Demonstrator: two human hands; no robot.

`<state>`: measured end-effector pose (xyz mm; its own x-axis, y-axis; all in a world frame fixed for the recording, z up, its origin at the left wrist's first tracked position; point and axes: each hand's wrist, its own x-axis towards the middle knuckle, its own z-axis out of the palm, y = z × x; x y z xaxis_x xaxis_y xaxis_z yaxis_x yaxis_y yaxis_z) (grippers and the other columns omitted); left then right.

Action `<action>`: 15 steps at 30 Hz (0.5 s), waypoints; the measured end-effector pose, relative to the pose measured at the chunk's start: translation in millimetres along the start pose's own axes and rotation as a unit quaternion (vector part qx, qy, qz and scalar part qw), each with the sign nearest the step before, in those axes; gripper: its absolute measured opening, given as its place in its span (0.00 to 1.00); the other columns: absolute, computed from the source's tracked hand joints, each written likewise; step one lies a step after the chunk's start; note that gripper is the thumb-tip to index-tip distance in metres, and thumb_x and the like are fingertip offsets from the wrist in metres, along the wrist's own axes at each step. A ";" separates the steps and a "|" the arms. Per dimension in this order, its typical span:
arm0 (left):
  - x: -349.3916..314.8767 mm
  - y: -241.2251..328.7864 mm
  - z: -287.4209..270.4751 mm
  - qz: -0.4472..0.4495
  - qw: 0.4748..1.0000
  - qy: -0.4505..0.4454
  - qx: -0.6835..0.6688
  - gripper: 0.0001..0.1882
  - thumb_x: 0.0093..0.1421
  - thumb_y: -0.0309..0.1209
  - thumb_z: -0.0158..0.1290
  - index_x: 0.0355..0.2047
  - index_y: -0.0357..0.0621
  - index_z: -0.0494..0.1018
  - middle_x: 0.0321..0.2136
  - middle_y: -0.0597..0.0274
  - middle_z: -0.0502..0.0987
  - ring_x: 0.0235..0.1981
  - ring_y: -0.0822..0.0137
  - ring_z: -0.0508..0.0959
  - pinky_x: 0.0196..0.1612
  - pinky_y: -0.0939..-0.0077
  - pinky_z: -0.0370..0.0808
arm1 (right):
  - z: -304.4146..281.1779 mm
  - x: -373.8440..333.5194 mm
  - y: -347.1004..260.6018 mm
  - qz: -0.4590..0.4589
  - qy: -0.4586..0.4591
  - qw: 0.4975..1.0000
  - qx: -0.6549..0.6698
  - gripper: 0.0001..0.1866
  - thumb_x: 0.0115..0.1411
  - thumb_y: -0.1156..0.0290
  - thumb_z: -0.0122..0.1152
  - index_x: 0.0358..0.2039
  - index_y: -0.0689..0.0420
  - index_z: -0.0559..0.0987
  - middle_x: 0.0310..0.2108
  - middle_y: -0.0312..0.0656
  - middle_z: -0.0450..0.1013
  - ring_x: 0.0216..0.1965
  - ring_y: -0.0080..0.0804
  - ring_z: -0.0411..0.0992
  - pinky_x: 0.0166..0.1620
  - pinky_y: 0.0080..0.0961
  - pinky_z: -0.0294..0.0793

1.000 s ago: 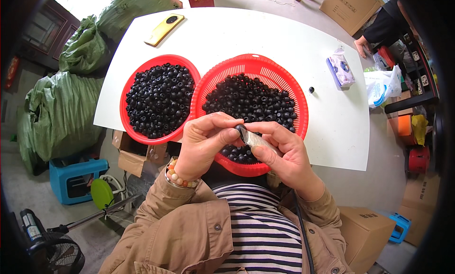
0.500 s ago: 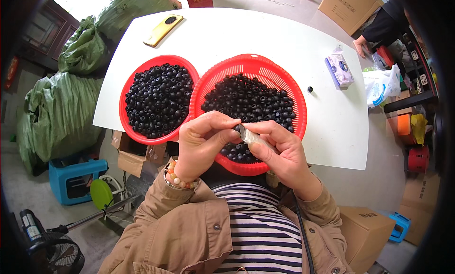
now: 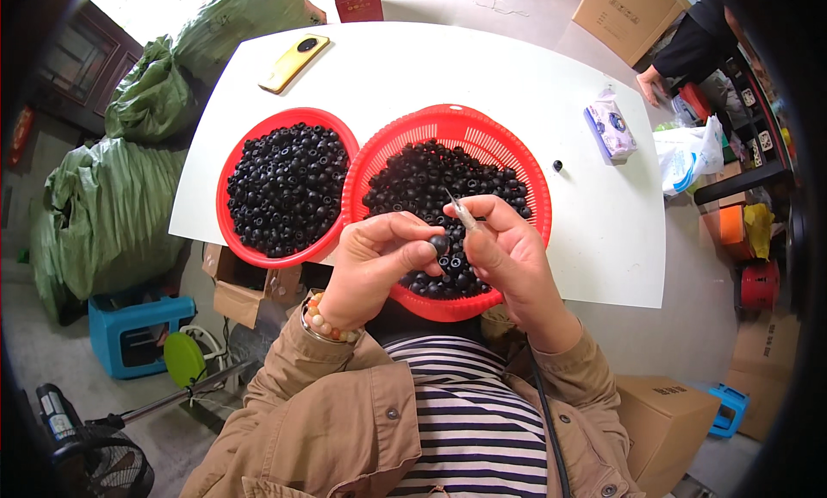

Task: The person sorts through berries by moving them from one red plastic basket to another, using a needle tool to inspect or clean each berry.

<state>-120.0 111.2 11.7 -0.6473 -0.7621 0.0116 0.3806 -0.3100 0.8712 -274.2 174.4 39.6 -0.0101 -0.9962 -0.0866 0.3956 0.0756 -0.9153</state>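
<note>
My left hand (image 3: pixel 376 261) pinches a small round black part (image 3: pixel 438 244) between thumb and fingertips. In my right hand (image 3: pixel 514 261) is a small knife (image 3: pixel 465 214) with a thin pointed blade and a pale wrapped grip. Its tip points up and away, a little apart from the round part. Beneath both hands stands a red slotted basket (image 3: pixel 540 183), heaped with black round parts (image 3: pixel 452 172), some showing a hole. Touching it on the left is a red basin (image 3: pixel 226 172) full of the same kind of black parts (image 3: pixel 286 192).
On the white table (image 3: pixel 603 248) lie a yellow phone (image 3: pixel 293 63), a purple-and-white soft pack (image 3: pixel 612 129) and one loose black part (image 3: pixel 557 165). Green sacks (image 3: pixel 108 218) and a blue stool (image 3: pixel 142 330) stand left. Another person's hand (image 3: pixel 650 83) shows at the far right.
The knife has come away from the black part, and its blade now points up. My hands have drawn apart slightly, and the left still holds the part.
</note>
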 end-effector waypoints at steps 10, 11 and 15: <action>-3.1 13.1 8.2 -0.064 0.997 -0.037 -0.015 0.10 0.55 0.23 0.48 0.37 0.34 0.68 0.29 0.61 0.70 0.26 0.74 0.74 0.31 0.83 0.73 | -7.0 5.1 13.5 0.048 0.071 0.996 0.019 0.12 0.56 0.70 0.52 0.41 0.58 0.68 0.18 0.22 0.60 0.16 0.06 0.50 0.18 0.06 0.46; -2.8 12.0 6.0 -0.022 0.999 -0.025 -0.026 0.11 0.56 0.23 0.46 0.41 0.35 0.66 0.30 0.63 0.70 0.26 0.75 0.74 0.31 0.84 0.72 | -8.9 5.0 14.5 0.046 0.075 0.996 0.016 0.12 0.56 0.70 0.52 0.41 0.58 0.68 0.18 0.22 0.59 0.16 0.06 0.50 0.18 0.06 0.46; -2.3 17.2 -21.8 0.072 0.990 -0.012 0.120 0.09 0.58 0.24 0.43 0.39 0.35 0.68 0.30 0.63 0.69 0.24 0.77 0.72 0.29 0.87 0.70 | -11.6 0.9 12.8 0.024 0.107 0.994 -0.028 0.12 0.55 0.71 0.53 0.40 0.59 0.68 0.18 0.22 0.58 0.16 0.06 0.49 0.18 0.06 0.44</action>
<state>-97.5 95.3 16.0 -0.6143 -0.7742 0.1526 0.3036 -0.0534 0.9513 -279.8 175.0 23.2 -0.1899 -0.9597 -0.2069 0.3490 0.1310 -0.9279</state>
